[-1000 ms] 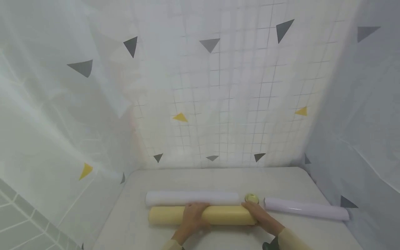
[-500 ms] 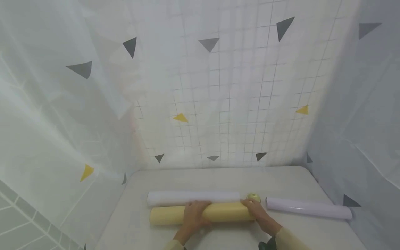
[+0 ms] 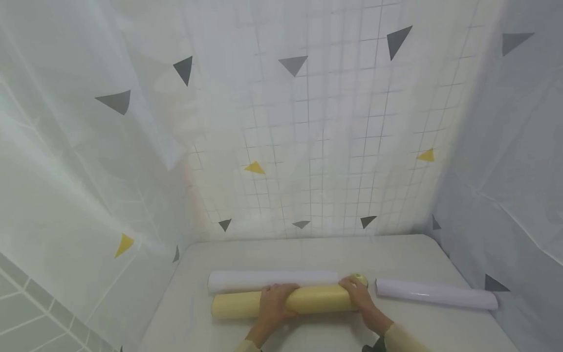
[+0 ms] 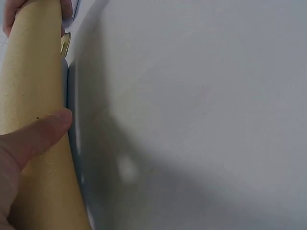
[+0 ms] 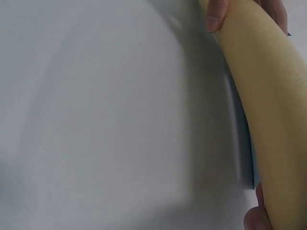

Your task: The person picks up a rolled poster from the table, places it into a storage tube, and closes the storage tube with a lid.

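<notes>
A pale yellow roll [image 3: 321,299], its material not clear, lies crosswise at the front of the table. Around its middle my left hand [image 3: 274,303] grips it, the thumb on the near side. My right hand [image 3: 361,299] holds its right end, with fingers over the top. Seen from the left wrist, the left thumb [image 4: 41,134] lies across the yellow surface. In the right wrist view, fingertips of the right hand [image 5: 257,218] show at the lower end of the roll. Part of a round gold-coloured object [image 3: 361,279] is hidden behind the right hand.
A white roll [image 3: 246,281] lies just behind the yellow one. To the right, a glossy lavender roll [image 3: 435,293] rests near the table's right edge. The white table [image 3: 264,252] is enclosed by sheeting [image 3: 286,186] printed with triangles and grid lines.
The yellow roll's right end has moved slightly up and away, so the roll now slants a little. My right hand has moved with it and covers more of the gold object.
</notes>
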The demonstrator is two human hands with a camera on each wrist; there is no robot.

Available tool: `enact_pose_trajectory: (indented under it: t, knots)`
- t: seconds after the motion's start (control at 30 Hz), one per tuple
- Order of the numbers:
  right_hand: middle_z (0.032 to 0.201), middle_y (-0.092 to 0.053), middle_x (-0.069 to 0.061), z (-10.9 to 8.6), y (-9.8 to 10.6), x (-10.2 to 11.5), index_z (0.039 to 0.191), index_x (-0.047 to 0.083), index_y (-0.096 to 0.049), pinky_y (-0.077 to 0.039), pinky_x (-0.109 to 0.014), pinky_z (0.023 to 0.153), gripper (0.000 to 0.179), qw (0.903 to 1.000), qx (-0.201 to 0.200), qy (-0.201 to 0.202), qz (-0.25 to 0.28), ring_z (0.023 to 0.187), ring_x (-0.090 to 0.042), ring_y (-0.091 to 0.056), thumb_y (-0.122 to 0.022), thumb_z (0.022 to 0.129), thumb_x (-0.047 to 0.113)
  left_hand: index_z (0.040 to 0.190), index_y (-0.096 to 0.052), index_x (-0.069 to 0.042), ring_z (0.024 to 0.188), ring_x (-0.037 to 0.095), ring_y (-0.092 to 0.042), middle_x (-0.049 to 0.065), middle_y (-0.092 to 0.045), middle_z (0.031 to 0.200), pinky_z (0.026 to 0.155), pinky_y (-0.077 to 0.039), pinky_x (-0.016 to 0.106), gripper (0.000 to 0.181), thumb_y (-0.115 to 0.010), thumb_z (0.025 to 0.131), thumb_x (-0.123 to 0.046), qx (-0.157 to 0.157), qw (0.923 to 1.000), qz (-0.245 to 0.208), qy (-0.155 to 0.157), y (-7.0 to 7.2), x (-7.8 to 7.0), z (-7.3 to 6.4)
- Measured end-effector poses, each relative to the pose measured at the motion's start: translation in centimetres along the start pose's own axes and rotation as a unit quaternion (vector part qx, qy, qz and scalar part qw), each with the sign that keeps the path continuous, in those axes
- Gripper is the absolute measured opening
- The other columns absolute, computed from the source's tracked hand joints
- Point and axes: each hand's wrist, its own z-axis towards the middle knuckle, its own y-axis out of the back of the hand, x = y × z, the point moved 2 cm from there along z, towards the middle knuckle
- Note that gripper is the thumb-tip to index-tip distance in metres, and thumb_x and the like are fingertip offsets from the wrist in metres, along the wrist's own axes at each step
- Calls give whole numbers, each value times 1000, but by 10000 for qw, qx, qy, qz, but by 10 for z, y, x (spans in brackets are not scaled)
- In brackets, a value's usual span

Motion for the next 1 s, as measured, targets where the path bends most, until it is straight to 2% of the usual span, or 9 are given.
enact_pose_trajectory:
  t: [0.1,0.17,0.3,0.4,0.47,0.6,0.8,0.93,1.0]
  knots:
    - [127,-59,-23,-1,1,0,118,3,-60,-46,-40,85,43,9999,66,-56,-121,107,-30,-56,-52,100,41,124,-69,-33,106,12,-68,-14,-76,122,88,-45,37,76,-96,53,-40,18,10000,52,-56,0,-1,0]
    - [138,-55,-29,-3,1,-2,124,0,-58,-48,-50,96,53,9996,151,-92,-226,116,-40,-56,-50,101,47,124,-69,-34,107,11,-68,-15,-75,123,89,-45,36,75,-96,54,-40,113,9999,66,-40,-1,0,-1]
    - [143,-48,-35,-3,0,-11,131,-5,-54,-41,-63,108,63,9993,238,-144,-263,123,-45,-52,-51,101,50,125,-70,-34,107,10,-68,-16,-75,123,89,-43,34,75,-96,55,-42,164,9997,114,-114,0,0,-3]
    - [130,-55,-29,-2,-1,-14,121,0,-59,-45,-51,96,50,9994,189,-213,-216,110,-36,-54,-53,99,44,125,-70,-34,106,9,-68,-17,-75,124,87,-42,33,75,-95,55,-43,130,9995,143,-233,1,0,-4]
    - [127,-58,-26,-1,0,-15,116,2,-61,-45,-44,90,43,9995,159,-197,-206,108,-33,-55,-53,99,41,126,-70,-35,107,9,-67,-18,-74,125,88,-41,33,75,-95,55,-41,182,9995,81,-230,1,-1,-4]
    - [119,-60,-23,0,1,-16,112,3,-62,-43,-38,84,42,9993,202,-257,-186,102,-30,-56,-52,99,41,126,-69,-37,107,8,-67,-20,-74,125,88,-41,33,75,-95,55,-40,205,9995,51,-221,0,-2,-5]
    - [117,-60,-24,0,3,-15,120,-1,-60,-46,-39,85,48,9992,229,-310,-140,101,-29,-56,-52,99,41,126,-69,-36,108,8,-67,-20,-74,125,89,-43,33,75,-95,56,-43,101,9995,102,-268,-2,-3,-6]
    - [126,-59,-28,-3,4,-14,123,-2,-59,-47,-52,97,53,9991,326,-163,-220,111,-36,-57,-54,98,44,126,-69,-37,108,8,-67,-20,-74,125,90,-43,34,75,-95,55,-43,112,9996,91,-240,-3,-2,-7]
    - [133,-60,-27,-4,6,-16,125,-1,-60,-46,-57,103,55,9983,477,38,-343,118,-37,-58,-58,97,47,126,-69,-37,108,8,-68,-20,-74,125,91,-44,35,77,-95,54,-43,86,9996,103,-236,-2,-1,-7]
